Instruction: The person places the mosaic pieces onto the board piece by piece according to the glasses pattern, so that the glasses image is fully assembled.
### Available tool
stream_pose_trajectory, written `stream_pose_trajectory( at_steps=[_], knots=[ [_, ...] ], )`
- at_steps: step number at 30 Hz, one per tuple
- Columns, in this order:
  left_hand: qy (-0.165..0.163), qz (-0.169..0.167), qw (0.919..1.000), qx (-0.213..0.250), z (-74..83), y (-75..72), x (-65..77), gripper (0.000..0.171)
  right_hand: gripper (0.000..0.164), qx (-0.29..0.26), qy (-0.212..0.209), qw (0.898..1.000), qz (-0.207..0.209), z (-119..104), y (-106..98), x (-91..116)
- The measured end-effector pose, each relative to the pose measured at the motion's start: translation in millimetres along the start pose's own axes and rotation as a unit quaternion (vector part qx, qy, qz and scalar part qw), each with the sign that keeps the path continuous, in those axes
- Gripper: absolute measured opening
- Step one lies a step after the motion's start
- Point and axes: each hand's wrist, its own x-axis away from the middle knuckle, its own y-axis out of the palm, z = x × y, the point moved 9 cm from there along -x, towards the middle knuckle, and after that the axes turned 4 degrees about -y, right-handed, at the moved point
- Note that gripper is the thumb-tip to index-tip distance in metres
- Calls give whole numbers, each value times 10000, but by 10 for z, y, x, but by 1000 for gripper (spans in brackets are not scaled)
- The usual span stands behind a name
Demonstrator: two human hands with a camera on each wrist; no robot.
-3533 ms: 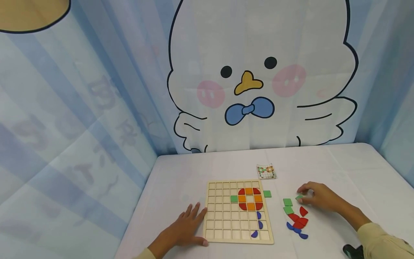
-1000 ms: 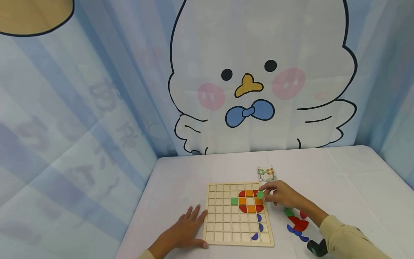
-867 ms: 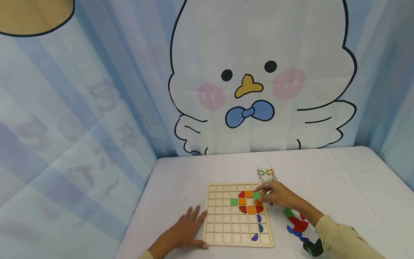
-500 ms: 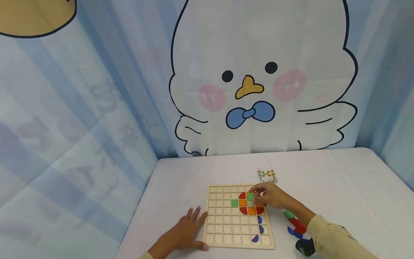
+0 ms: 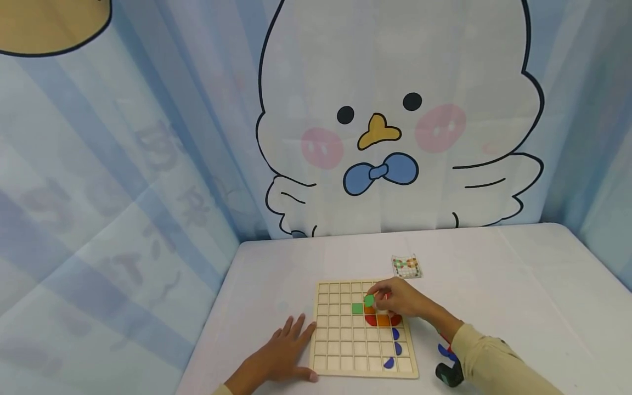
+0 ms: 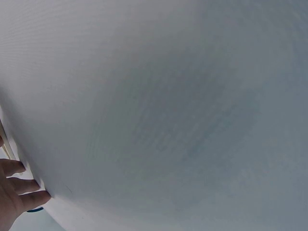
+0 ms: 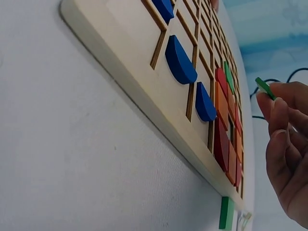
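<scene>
My right hand (image 5: 402, 299) pinches a green square tile (image 5: 369, 300) between thumb and fingertips, above the wooden grid board (image 5: 340, 346). In the right wrist view, the held tile (image 7: 264, 88) is clear of the board's surface. A ring of red and orange tiles (image 5: 383, 320) lies in the cells, partly covered by that hand. Left of the ring, another green tile (image 5: 357, 308) fills a cell. Several blue half-round pieces (image 5: 389, 362) sit in the lower right cells. My left hand (image 5: 281, 351) rests with spread fingers against the board's left edge; its fingers (image 6: 33, 199) also show in the left wrist view.
A small pattern card (image 5: 406, 266) lies behind the board. One loose green tile (image 7: 226, 213) is beside the board's right edge. Loose blue pieces (image 5: 446, 351) show right of the board, partly hidden by the right sleeve (image 5: 489, 356). A dark object (image 5: 449, 374) hangs by that sleeve.
From the loose pieces on the right, my right hand has carried the green tile left over the board, past its right edge and across the ring. The left hand has stayed in place.
</scene>
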Motion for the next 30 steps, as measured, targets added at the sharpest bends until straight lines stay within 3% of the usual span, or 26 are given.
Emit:
stream_pose_trajectory(
  at_steps=[13, 20, 25, 30],
  knots=[
    [111, 129, 9999, -28, -38, 16, -5, 110, 35, -129, 37, 9999, -53, 31, 166, -155],
    [42, 69, 10000, 15, -71, 62, -29, 110, 31, 456, -256, 9986, 22, -36, 264, -231],
    [30, 64, 10000, -48, -66, 57, -34, 111, 28, 462, -171, 9988, -18, -60, 376, -286],
    [83, 125, 9999, -77, -48, 38, -27, 111, 25, 886, -230, 9957, 120, -103, 411, -331]
  ],
)
